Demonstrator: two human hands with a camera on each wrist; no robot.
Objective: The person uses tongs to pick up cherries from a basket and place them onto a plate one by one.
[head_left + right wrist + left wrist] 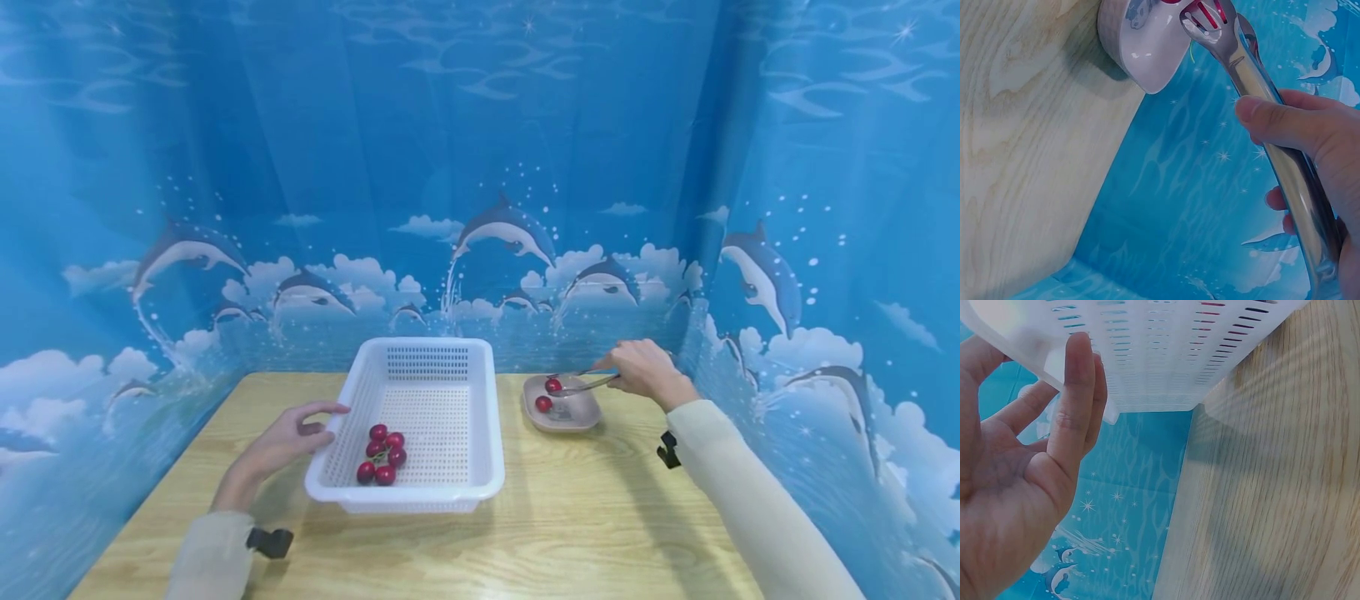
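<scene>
A white plastic basket point(480, 492) with slotted walls stands on the table; several red cherries point(386, 475) lie in its front left part. My left hand point(288, 440) holds the basket's left rim, with fingers against the outer wall point(1079, 394). To the right is a small pinkish-beige bowl point(570, 421) with two cherries at its left side. My right hand point(643, 371) grips metal tongs point(588, 386) by the handles. The slotted tong heads point(1210, 25) are over the bowl, on either side of its farther cherry point(552, 385); the nearer cherry point(543, 403) lies apart.
A light wooden table point(570, 533) carries the basket and bowl, the bowl near the far edge. Blue curtains point(600, 125) printed with dolphins and clouds surround the table at the back and both sides. Black wrist mounts point(270, 543) are on both sleeves.
</scene>
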